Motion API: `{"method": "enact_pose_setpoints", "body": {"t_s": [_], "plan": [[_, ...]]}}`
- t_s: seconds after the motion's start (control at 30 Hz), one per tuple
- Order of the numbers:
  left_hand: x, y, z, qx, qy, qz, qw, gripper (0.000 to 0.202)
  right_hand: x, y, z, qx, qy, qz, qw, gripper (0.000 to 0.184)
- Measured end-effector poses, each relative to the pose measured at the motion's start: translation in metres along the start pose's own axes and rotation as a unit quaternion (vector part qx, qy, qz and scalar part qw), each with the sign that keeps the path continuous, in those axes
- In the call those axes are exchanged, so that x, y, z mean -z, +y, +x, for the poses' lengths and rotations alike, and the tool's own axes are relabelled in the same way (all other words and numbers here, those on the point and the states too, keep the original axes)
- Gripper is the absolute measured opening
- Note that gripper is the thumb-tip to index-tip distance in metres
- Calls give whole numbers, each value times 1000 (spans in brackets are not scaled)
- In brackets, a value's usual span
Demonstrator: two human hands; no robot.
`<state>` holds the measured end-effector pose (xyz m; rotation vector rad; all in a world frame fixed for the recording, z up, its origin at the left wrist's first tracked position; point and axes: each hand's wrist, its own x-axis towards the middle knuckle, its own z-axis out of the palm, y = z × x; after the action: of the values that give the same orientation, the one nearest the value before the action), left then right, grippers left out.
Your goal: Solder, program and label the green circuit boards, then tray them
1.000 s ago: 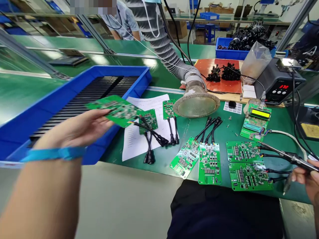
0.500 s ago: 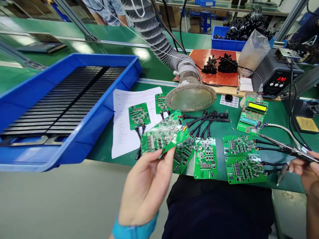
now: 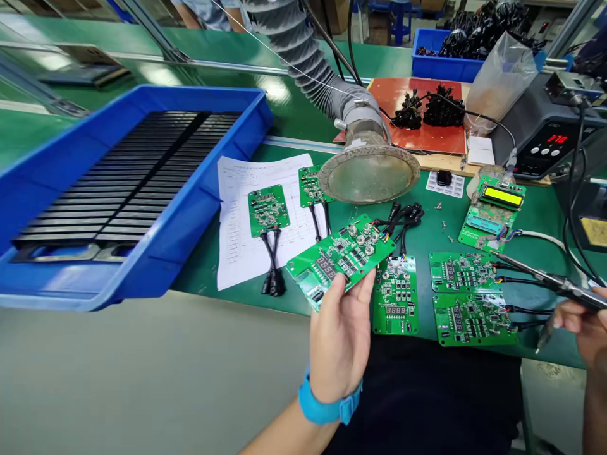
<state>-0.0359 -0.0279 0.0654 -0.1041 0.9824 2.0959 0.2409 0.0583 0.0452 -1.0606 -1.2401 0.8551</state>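
My left hand (image 3: pixel 339 335) grips a green circuit board (image 3: pixel 340 256) by its lower edge, tilted over the mat, with capacitors and a digit display on it. Just behind the fingers lies another green board (image 3: pixel 396 297). At the far right my right hand (image 3: pixel 585 322) holds a soldering iron (image 3: pixel 554 282), its tip pointing left over a green board (image 3: pixel 462 272). Below that, a third board (image 3: pixel 474 320) lies with black wires. A pointed tool (image 3: pixel 543 338) shows beneath my right hand, its grip hidden.
A blue tray (image 3: pixel 95 278) of black strips stands at left. Two wired boards rest on a printed sheet (image 3: pixel 232 253). Beyond are a fume hood (image 3: pixel 368 174), display test board (image 3: pixel 493 212), soldering station (image 3: pixel 550 139) and red mat (image 3: pixel 393 95) with cable bundles.
My left hand has moved right and lower, turning the board so its other face shows, and it now holds it over the mat. The view has shifted slightly; my right hand stays put.
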Motion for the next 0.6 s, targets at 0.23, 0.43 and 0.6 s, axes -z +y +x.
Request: {"method": "enact_pose_setpoints", "body": {"t_s": [0.23,0.43,0.6], "plan": [[11,17,-5,56,-74,89,992,26,-11,-9,-3,-25,-17,17,999,20],[44,5,-14,214,-120,161,956,50,-8,-8,-5,-29,-32,21,999,18],[67,-11,-16,264,-105,237,929,56,-10,-10,-6,-33,-42,16,998,17]]}}
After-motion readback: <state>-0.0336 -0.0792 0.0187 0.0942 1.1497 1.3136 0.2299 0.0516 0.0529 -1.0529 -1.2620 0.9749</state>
